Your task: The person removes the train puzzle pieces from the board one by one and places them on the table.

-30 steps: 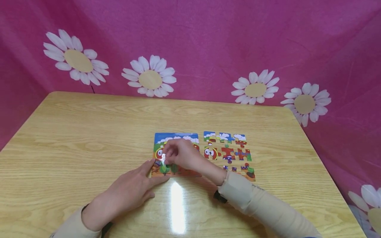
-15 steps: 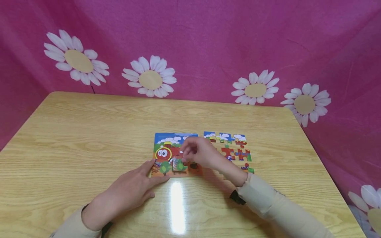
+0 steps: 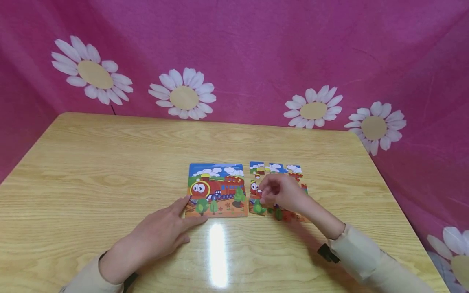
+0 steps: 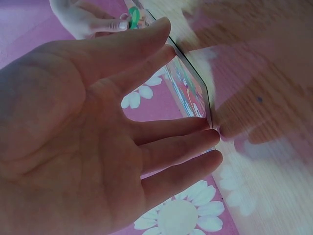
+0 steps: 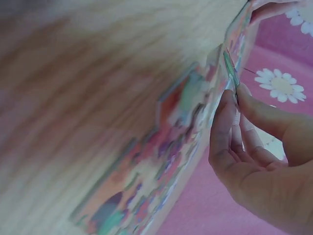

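My right hand (image 3: pixel 281 193) pinches a jigsaw piece (image 3: pixel 258 208) with a green tree on it, over the lower left of the loose pieces. In the right wrist view the jigsaw piece (image 5: pixel 230 66) stands tilted between thumb and forefinger. My left hand (image 3: pixel 157 232) has its fingers straight and rests at the left and lower edges of a picture board (image 3: pixel 227 209) showing a red train with eyes. Seen from the left wrist, fingertips (image 4: pixel 210 137) meet the rim of the board (image 4: pixel 193 88).
Several loose puzzle pieces (image 3: pixel 277 167) lie in spaced rows right of the board, partly hidden by my right hand. The wooden table (image 3: pixel 128 162) backs onto a pink curtain (image 3: pixel 242 49) with daisies. A light reflection shines on the near tabletop.
My right hand has moved right with the tree piece, from over the board to over the loose pieces, so the whole train picture shows. My left hand has stayed in place.
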`<state>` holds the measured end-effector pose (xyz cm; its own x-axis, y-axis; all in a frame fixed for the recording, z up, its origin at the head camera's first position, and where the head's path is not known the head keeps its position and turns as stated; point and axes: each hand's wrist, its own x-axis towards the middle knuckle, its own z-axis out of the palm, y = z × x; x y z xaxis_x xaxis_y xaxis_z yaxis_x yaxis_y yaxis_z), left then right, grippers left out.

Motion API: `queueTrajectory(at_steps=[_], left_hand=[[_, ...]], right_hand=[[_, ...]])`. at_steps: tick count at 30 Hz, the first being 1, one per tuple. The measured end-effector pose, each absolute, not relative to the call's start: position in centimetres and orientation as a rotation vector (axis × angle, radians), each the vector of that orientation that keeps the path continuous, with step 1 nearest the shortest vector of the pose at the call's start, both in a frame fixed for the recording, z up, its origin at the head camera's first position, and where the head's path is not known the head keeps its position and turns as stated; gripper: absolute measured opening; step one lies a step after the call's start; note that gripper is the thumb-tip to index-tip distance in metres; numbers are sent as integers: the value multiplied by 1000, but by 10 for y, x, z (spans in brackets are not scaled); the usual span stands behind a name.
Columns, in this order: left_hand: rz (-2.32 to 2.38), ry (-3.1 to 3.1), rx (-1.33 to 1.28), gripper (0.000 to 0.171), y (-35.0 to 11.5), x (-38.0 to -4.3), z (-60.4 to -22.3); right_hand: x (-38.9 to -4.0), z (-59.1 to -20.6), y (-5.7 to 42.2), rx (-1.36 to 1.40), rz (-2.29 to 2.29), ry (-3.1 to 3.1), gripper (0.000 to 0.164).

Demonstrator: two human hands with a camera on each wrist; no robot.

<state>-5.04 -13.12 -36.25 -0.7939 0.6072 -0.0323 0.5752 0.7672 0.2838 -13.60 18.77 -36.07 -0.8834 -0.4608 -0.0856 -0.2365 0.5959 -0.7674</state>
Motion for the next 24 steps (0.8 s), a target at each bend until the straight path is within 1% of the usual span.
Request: queueTrajectory(at_steps=[7, 14, 24], left_hand=[[376, 2838, 974, 53, -131, -51, -364], [373, 2841, 980, 52, -130, -52, -363], [381, 2814, 980, 53, -131, -51, -364]], right_hand=[[-129, -368, 195, -527, -1082, 2634, 12], [-123, -378, 189, -593, -1024, 2734, 14], [-122, -375, 194, -585, -1034, 2730, 11]])
